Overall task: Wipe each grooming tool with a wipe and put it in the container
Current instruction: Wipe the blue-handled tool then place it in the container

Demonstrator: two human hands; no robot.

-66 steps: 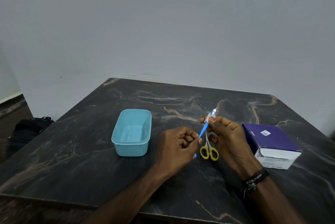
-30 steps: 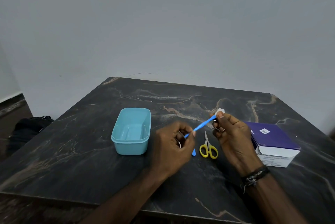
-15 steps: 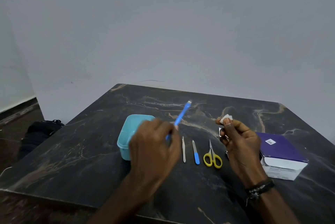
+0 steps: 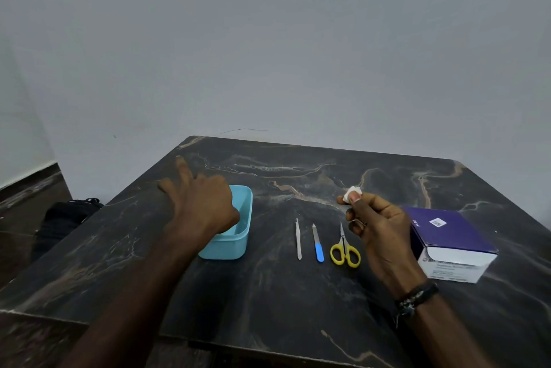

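Note:
A light blue container (image 4: 238, 244) stands left of centre on the dark marble table (image 4: 268, 293). My left hand (image 4: 199, 206) hovers over it, two fingers splayed up and left, thumb side dipping inside. The blue tool is out of sight behind that hand. My right hand (image 4: 378, 233) is raised to the right and pinches a small white wipe (image 4: 351, 192) at its fingertips. Between the hands lie metal tweezers (image 4: 298, 239), a nail file with a blue handle (image 4: 317, 244) and yellow-handled scissors (image 4: 344, 250), side by side.
A purple and white box (image 4: 447, 236) sits on the table right of my right hand. A black bag (image 4: 68, 215) lies on the floor beyond the table's left edge. A grey wall stands behind the table.
My left hand carried the blue tool away from the wipe, left to the container, and the tool is now hidden. My right hand kept the wipe. The view tilted, uncovering the tweezers and file.

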